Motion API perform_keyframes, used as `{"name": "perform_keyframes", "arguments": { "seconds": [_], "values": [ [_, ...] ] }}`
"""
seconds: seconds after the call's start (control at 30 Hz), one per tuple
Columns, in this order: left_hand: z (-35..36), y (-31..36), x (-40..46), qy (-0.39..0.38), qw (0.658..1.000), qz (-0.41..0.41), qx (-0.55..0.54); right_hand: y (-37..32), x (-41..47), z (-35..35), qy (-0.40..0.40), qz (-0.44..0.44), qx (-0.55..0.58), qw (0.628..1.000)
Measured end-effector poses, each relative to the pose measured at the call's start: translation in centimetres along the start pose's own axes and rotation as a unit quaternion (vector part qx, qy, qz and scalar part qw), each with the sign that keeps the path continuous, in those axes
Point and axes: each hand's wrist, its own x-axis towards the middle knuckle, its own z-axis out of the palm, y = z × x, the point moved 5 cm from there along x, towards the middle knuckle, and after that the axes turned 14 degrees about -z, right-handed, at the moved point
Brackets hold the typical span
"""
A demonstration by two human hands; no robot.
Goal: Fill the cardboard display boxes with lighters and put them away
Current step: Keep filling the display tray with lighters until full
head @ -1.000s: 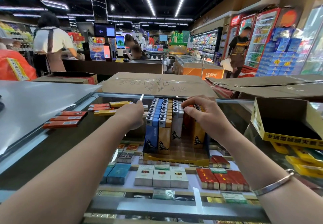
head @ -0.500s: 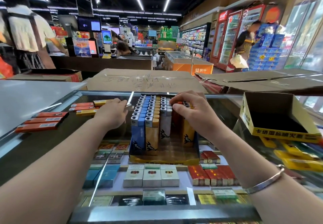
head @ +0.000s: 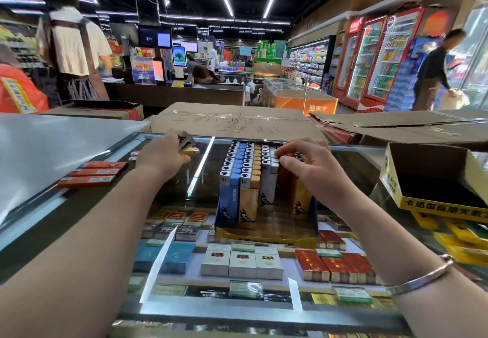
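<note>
**Lighters going into the box**

A shop's glass bench (head: pixel 356 163) carries the box (head: pixel 266 236) at centre, its lighters (head: pixel 245 168) upright in rows. They look light, stiff and slick; best pinched by the caps. The right hand (head: pixel 309 163) curls fingers onto the right row's caps. The left hand (head: pixel 163 158), far left, grips a loose lighter (head: pixel 187 141).

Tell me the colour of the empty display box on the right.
Yellow, with black lettering; head view.

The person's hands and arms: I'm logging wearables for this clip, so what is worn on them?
Both forearms are bare, no sleeves or gloves in view. The right hand has a thin silver metal bangle round its wrist. The left hand shows no jewellery or watch.
</note>
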Motion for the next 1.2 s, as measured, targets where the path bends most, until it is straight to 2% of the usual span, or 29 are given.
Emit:
{"name": "perform_keyframes", "arguments": {
  "seconds": [0.1,0.33,0.53,0.67,0.77,0.9,0.97,1.07,1.13,1.2],
  "values": [
    [-0.4,-2.6,0.5,0.014,0.997,-0.058,0.052,0.0,0.0,0.0,-0.001,0.003,0.002,1.0],
    [0.6,-2.9,0.8,-0.109,0.985,-0.066,0.115,0.1,0.1,-0.1,-0.003,-0.002,-0.007,1.0],
    [0.4,-3.3,0.5,-0.227,0.964,-0.103,0.087,0.1,0.1,-0.1,-0.007,-0.001,-0.004,1.0],
    [0.6,-3.2,0.4,-0.234,0.963,-0.119,0.057,-0.1,0.1,-0.1,-0.01,-0.002,-0.007,1.0],
    [-0.2,-2.4,0.5,-0.224,0.964,-0.132,-0.046,-0.2,0.0,-0.1,-0.014,-0.003,-0.012,1.0],
    [-2.5,0.5,-0.3,-0.227,0.939,-0.094,-0.242,-0.3,0.0,-0.3,-0.024,-0.003,-0.019,1.0],
    [-4.1,2.8,-1.6,-0.245,0.899,-0.039,-0.36,-0.6,0.1,-0.4,-0.021,-0.007,-0.022,1.0],
    [-6.2,6.1,-4.7,-0.28,0.816,0.03,-0.505,-1.3,0.1,-1.0,0.016,-0.03,-0.036,0.999],
    [-6.7,7.8,-6.6,-0.282,0.791,0.057,-0.54,-2.1,0.1,-1.4,0.054,-0.065,-0.031,0.996],
    [-6.6,9.1,-8.0,-0.274,0.785,0.071,-0.551,-3.4,-0.2,-1.6,0.084,-0.112,-0.029,0.99]
  ]
}}
